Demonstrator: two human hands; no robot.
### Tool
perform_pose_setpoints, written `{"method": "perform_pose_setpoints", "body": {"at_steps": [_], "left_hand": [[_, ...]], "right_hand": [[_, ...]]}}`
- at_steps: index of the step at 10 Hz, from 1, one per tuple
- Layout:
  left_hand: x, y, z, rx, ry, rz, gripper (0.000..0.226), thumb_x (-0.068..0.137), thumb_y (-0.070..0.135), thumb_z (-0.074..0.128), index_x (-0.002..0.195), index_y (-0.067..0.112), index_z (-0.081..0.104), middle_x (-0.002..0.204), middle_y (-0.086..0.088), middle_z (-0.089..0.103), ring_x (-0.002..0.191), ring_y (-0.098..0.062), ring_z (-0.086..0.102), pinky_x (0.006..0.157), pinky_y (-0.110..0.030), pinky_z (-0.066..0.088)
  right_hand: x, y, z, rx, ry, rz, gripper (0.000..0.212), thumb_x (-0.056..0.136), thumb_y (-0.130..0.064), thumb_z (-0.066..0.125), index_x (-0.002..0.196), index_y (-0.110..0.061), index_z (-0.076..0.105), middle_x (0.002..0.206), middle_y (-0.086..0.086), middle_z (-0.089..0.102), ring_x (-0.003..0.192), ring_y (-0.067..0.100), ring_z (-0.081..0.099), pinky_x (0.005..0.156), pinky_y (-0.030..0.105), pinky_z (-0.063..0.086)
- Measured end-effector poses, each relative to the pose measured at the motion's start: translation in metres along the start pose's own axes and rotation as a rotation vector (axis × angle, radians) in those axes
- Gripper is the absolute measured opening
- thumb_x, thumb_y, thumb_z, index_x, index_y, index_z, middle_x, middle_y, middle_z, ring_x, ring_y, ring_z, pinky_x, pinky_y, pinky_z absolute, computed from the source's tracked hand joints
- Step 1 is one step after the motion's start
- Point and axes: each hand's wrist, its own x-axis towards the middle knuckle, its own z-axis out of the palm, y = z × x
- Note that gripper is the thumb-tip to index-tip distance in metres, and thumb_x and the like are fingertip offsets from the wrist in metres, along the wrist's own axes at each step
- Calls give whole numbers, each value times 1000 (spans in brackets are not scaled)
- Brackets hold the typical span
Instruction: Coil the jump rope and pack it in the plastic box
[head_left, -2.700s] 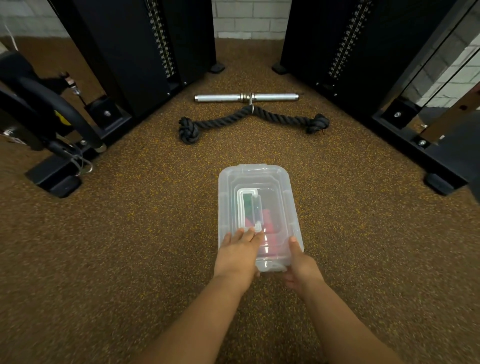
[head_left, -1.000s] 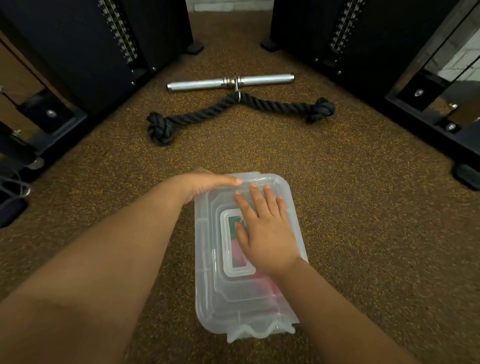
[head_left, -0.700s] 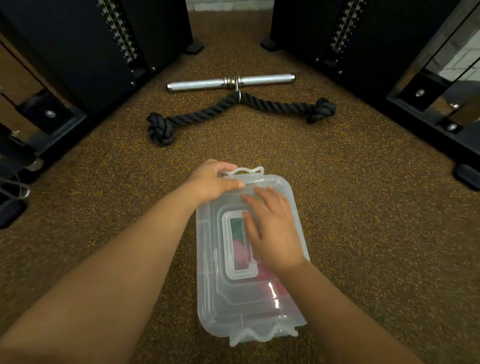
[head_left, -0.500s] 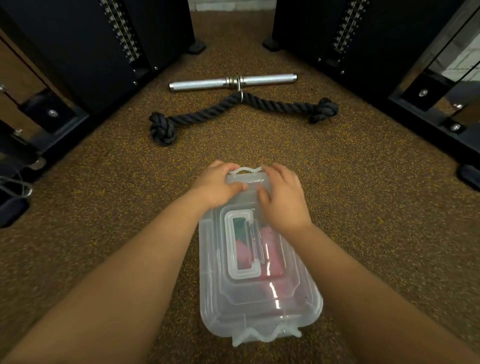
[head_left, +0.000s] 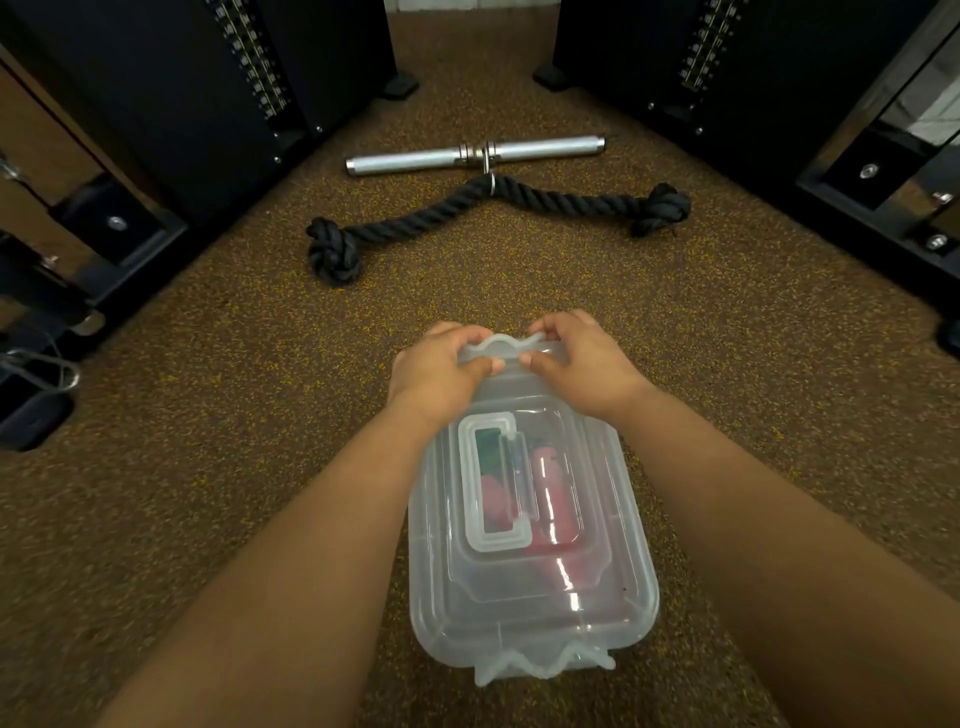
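Clear plastic box (head_left: 524, 525) sits lidded on the floor, jump rope (head_left: 545, 493) inside (pink, dimly seen). Left hand (head_left: 441, 366) and right hand (head_left: 582, 358) both pinch the far latch (head_left: 506, 349); press evenly, thumbs together.

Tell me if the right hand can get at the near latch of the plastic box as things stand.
Probably yes: the near latch lies uncovered, but the right hand is pinching the far latch and must release it first.
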Motion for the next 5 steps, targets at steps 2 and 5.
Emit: {"method": "perform_pose_setpoints", "body": {"at_steps": [2,5], "left_hand": [[-7,3,1,-2,84,3,39,81,38,69,119,31,66,120,10,58,114,-17,54,103,-37,39],[-36,26,-7,392,-159,-32,52,101,32,31,152,30,18,164,-2,2,150,-23,1,120,-43,6]], "right_hand": [[-3,0,4,24,67,-13,36,88,-26,62,122,-16,55,121,6,49,112,21,50,93,24,34],[-22,-16,1,-308,-36,23,53,98,-29,39,148,-17,25,152,12,33,139,29,30,113,40,27]]}}
